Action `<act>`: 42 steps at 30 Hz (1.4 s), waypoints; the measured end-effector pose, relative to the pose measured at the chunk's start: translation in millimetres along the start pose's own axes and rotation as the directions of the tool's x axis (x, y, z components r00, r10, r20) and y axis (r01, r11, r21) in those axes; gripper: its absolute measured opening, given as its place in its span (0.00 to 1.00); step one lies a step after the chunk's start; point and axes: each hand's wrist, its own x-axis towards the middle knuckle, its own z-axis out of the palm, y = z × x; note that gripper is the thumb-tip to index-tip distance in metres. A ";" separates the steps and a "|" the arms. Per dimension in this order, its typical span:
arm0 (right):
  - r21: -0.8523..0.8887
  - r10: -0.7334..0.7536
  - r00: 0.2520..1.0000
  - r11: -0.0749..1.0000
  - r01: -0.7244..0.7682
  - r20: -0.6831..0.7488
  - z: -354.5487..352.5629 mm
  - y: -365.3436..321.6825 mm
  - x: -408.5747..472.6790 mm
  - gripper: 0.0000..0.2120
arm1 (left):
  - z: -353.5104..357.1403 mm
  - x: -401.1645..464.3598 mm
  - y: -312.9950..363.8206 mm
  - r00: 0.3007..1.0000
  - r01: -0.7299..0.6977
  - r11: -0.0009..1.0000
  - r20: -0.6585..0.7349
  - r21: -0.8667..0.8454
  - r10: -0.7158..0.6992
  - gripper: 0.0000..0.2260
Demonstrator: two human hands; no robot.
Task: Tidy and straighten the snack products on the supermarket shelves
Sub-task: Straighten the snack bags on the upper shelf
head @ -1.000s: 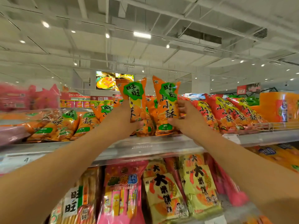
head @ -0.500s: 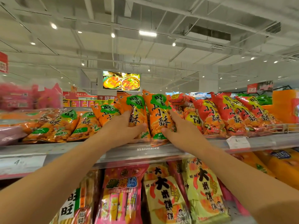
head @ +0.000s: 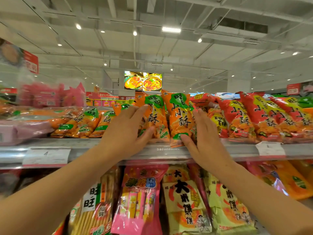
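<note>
Two orange snack bags [head: 166, 116] stand upright at the top shelf's [head: 169, 148] front edge, long axis vertical — between left hand [head: 125, 131] and right hand [head: 201, 136], both flat, fingers straight, pressing the outer sides inward

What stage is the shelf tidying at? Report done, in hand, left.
Done: the red bags on the right of the top shelf stand in a leaning row.
In hand: the left hand and right hand, fingers straight, bracket two upright orange bags, one bottom corner jutting over the edge.
Left: the orange bags on the left lie slumped flat; the lower packs are untouched.
</note>
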 end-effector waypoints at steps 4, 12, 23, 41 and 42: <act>0.099 -0.244 0.965 0.962 0.253 -0.097 15.7 -47.9 -10.0 0.25 | -27.8 -47.6 -37.2 1.000 -0.019 0.984 0.026 0.176 0.014 0.25; 0.333 -0.443 0.897 0.845 0.419 -0.006 63.4 -206.4 16.4 0.21 | -108.3 -146.7 -125.8 0.984 -0.060 0.925 0.179 0.376 -0.009 0.22; 0.182 -0.443 0.896 0.885 0.428 0.045 129.5 -422.3 74.0 0.28 | -248.5 -212.1 -303.8 0.994 0.038 0.870 0.068 0.491 -0.082 0.25; 0.397 -0.226 0.974 0.897 0.197 0.027 143.6 -546.6 172.9 0.14 | -331.6 -180.5 -414.3 0.974 0.008 0.946 -0.216 0.324 0.066 0.17; 0.444 -0.203 0.978 0.881 0.165 0.039 143.0 -559.1 184.1 0.15 | -343.9 -171.4 -418.2 0.964 0.046 0.961 -0.265 0.274 0.029 0.16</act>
